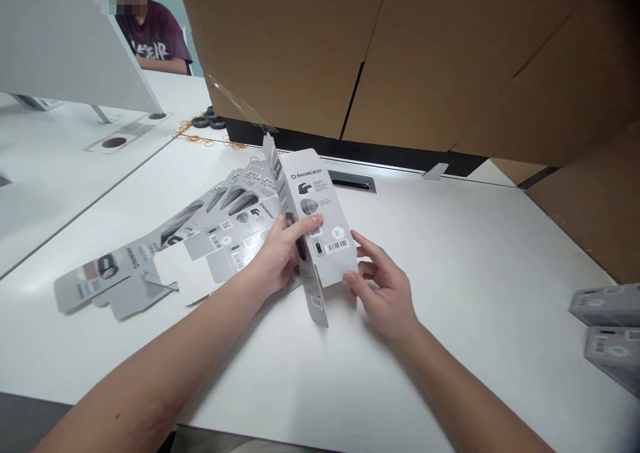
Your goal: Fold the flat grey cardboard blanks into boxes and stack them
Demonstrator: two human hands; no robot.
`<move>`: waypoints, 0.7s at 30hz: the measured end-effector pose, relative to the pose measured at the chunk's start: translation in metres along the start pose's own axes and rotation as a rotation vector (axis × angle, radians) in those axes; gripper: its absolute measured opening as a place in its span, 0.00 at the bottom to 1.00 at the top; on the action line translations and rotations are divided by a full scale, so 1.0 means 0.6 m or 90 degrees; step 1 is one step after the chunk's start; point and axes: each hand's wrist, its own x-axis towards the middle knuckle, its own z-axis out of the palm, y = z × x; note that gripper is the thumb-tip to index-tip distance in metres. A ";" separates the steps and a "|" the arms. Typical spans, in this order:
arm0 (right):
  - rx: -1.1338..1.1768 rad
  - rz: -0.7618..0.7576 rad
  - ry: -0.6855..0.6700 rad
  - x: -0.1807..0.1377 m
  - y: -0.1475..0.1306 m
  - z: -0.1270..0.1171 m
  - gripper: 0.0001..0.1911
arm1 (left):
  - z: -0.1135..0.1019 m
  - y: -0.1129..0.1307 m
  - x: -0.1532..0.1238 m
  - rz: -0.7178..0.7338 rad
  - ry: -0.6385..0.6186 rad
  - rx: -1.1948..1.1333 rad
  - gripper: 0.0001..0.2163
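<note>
A grey printed SilverCrest carton (327, 199), partly unfolded with its panels at an angle, is held up over the white table (475, 293). My left hand (280, 249) grips its left side, thumb laid across the printed front panel. At the carton's lower right edge, my right hand (383, 283) pinches the panel between thumb and fingers. To the left, several flat cartons of the same print (185, 239) lie fanned out and overlapping, some of them behind my left hand and forearm.
Brown cardboard (400, 59) stands upright along the back. Orange rubber bands (197, 138) and black tape rolls (210, 119) lie behind the flat cartons. Formed cartons (613, 336) are at the right edge. A person in a purple shirt (160, 33) sits beyond a white divider (65, 33).
</note>
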 end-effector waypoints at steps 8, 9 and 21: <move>-0.078 -0.272 -0.013 0.004 -0.015 0.002 0.26 | -0.024 0.012 0.024 0.015 0.020 -0.156 0.20; -0.085 -0.289 -0.027 0.005 -0.015 0.002 0.29 | -0.024 0.011 0.024 0.017 0.021 -0.148 0.19; -0.125 -0.251 -0.120 0.003 -0.004 0.002 0.36 | -0.015 0.004 0.019 0.020 0.007 -0.112 0.21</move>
